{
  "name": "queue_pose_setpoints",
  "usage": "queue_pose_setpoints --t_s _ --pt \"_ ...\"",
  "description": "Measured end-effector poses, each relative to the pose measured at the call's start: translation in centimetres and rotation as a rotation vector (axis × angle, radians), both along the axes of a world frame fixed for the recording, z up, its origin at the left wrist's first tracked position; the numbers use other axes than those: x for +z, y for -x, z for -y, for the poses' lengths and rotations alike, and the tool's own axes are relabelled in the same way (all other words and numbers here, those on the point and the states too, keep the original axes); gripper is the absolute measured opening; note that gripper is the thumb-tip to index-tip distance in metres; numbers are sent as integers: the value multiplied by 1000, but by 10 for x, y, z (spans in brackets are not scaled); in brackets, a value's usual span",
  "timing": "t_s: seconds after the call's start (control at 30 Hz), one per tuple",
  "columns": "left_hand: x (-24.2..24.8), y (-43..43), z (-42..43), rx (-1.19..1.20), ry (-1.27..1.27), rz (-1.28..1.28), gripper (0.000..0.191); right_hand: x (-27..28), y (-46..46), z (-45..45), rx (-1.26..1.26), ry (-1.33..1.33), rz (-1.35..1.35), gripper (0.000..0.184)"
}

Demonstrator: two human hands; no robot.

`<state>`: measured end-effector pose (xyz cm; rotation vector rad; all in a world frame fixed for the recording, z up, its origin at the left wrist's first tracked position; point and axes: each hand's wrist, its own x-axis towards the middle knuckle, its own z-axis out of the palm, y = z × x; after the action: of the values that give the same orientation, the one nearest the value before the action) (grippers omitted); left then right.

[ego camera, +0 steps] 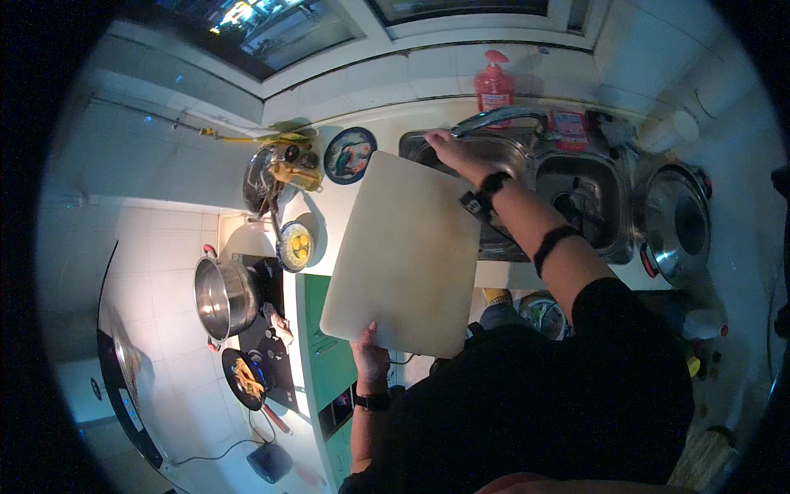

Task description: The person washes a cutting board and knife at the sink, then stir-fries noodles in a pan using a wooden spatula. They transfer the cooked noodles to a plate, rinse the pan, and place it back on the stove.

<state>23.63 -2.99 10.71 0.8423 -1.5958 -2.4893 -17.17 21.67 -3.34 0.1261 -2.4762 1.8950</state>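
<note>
A large pale cutting board (401, 253) is tilted in front of me, between the counter and my body. My left hand (369, 351) grips its lower edge, thumb on the upper face. My right hand (449, 151) is over the left basin of the steel double sink (524, 148), at the spout end of the chrome faucet (503, 115). Its fingers are curled, but whether they hold the spout cannot be told. The board hides part of the left basin. Behind the faucet stands a pink pump bottle (494, 86).
Left of the board are a patterned bowl of food (350, 155) and a bowl with egg yolks (295, 247). A steel pot (225, 299) and a frying pan with food (245, 378) are on the cooktop. A lidded pot (676, 225) stands right of the sink.
</note>
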Motion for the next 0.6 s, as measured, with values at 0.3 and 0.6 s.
queue_pose_setpoints --t_s 0.3,0.6 --pt "3 -31 7 73 0 36 66 24 45 128 313 -180 -21 50" --pt "-7 -40 8 54 -35 18 67 21 -7 86 160 -349 183 49"
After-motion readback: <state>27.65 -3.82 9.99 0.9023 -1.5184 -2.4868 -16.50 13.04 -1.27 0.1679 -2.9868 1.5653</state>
